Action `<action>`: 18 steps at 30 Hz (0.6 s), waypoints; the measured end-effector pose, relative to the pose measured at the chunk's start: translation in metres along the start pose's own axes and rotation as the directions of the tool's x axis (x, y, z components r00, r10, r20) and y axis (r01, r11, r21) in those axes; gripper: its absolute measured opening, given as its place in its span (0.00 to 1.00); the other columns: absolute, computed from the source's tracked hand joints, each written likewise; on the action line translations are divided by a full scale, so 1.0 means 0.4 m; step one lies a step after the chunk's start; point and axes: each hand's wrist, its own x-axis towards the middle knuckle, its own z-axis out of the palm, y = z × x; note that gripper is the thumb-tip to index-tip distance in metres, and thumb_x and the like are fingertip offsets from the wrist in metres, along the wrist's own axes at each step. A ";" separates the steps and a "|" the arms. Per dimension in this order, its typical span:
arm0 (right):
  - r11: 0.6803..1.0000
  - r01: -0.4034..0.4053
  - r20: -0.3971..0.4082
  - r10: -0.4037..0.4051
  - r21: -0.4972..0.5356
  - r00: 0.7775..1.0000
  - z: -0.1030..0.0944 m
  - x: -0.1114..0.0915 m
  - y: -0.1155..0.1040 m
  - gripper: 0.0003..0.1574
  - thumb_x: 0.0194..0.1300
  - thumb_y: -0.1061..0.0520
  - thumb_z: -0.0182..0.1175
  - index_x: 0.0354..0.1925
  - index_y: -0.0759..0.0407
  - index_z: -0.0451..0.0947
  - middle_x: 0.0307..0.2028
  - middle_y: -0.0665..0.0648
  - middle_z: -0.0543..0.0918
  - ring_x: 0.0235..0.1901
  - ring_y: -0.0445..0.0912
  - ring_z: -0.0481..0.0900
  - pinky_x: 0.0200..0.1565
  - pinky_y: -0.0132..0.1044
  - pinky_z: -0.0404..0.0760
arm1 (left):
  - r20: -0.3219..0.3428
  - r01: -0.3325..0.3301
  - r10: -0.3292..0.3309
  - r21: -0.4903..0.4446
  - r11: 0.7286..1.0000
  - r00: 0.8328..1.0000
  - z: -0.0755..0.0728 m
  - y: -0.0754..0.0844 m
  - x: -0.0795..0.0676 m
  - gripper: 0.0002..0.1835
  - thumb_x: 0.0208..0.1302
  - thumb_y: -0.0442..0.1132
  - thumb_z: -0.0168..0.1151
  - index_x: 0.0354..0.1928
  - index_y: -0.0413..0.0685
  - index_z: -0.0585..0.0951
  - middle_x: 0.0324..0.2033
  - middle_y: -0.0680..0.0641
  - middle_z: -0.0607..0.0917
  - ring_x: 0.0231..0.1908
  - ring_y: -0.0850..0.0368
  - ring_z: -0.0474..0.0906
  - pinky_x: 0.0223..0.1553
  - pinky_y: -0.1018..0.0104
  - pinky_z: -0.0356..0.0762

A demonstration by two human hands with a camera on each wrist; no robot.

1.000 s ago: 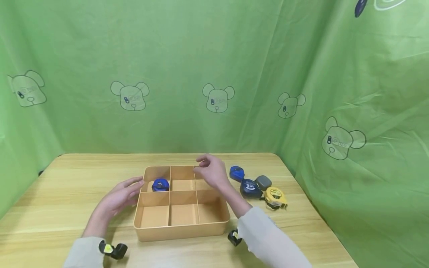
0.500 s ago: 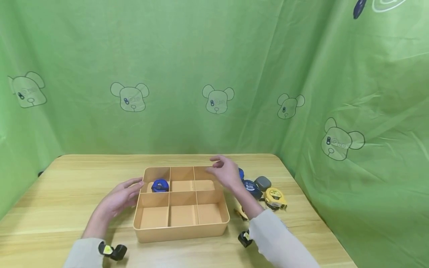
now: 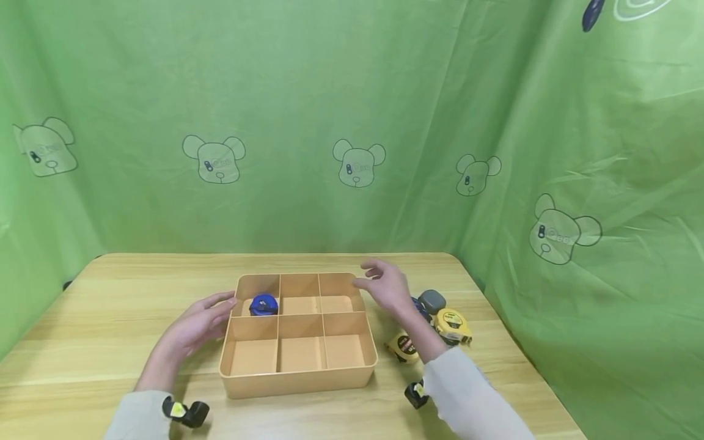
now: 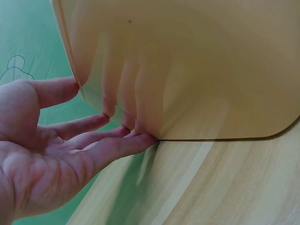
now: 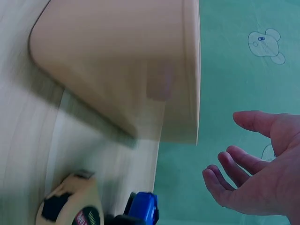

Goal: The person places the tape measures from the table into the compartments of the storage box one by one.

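Observation:
A tan box (image 3: 297, 383) with several compartments sits on the table. In its back left compartment lies a blue tape measure (image 3: 264, 305). Against the box's left wall rest the fingertips of my left hand (image 3: 200, 321), fingers nearly straight, as the left wrist view shows on the wall (image 4: 211, 70). My right hand (image 3: 388, 290) is in the air by the back right corner, fingers loosely bent, holding nothing. Under my right forearm a yellow tape measure (image 3: 404, 347) lies beside the box. A blue tape measure (image 5: 146, 206) shows in the right wrist view; the right hand hides it in the head view.
To the right lie a grey tape measure (image 3: 432, 300), a yellow tape measure (image 3: 453, 325) and a dark blue one (image 3: 421, 309), mostly behind my right arm. Green curtain (image 3: 286, 201) hangs behind and beside the wooden table (image 3: 137, 293).
My right hand has moved right, from above the box's back compartments to past its right edge. The yellow tape measure beside the box has come into sight. The left hand stays put.

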 end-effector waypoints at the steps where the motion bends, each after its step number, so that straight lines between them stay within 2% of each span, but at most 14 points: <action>1: 1.000 -0.002 -0.003 0.002 -0.009 1.000 -0.004 0.001 0.006 0.30 0.59 0.51 0.73 0.58 0.57 0.81 0.54 0.64 0.85 0.55 0.57 0.82 0.56 0.53 0.84 | 0.000 0.000 0.000 -0.002 1.000 1.000 0.000 -0.001 0.001 0.39 0.80 0.48 0.48 0.79 0.33 0.46 0.74 0.27 0.59 0.74 0.29 0.57 0.73 0.38 0.60; 7: 0.999 -0.008 -0.017 0.007 -0.052 1.000 -0.031 0.004 0.041 0.29 0.61 0.51 0.71 0.58 0.58 0.81 0.53 0.65 0.86 0.54 0.57 0.83 0.56 0.52 0.84 | 0.002 -0.005 0.005 0.002 1.000 1.000 -0.002 -0.004 0.004 0.39 0.80 0.49 0.48 0.79 0.33 0.46 0.74 0.27 0.59 0.74 0.29 0.57 0.73 0.38 0.61; 12: 0.999 -0.019 -0.006 0.019 -0.041 1.000 -0.053 -0.002 0.067 0.28 0.62 0.52 0.70 0.58 0.59 0.81 0.53 0.66 0.86 0.53 0.58 0.83 0.54 0.51 0.85 | 0.001 -0.003 0.003 0.004 1.000 1.000 -0.003 -0.006 0.006 0.38 0.80 0.48 0.47 0.79 0.33 0.46 0.75 0.27 0.58 0.74 0.29 0.57 0.73 0.38 0.61; 18: 0.996 -0.042 -0.012 0.041 -0.074 0.999 -0.076 -0.007 0.092 0.31 0.62 0.50 0.70 0.60 0.60 0.80 0.55 0.66 0.85 0.56 0.59 0.82 0.58 0.54 0.82 | 0.000 0.002 -0.002 0.008 1.000 1.000 -0.002 -0.007 0.005 0.39 0.80 0.48 0.48 0.79 0.33 0.46 0.75 0.27 0.57 0.74 0.29 0.56 0.73 0.37 0.60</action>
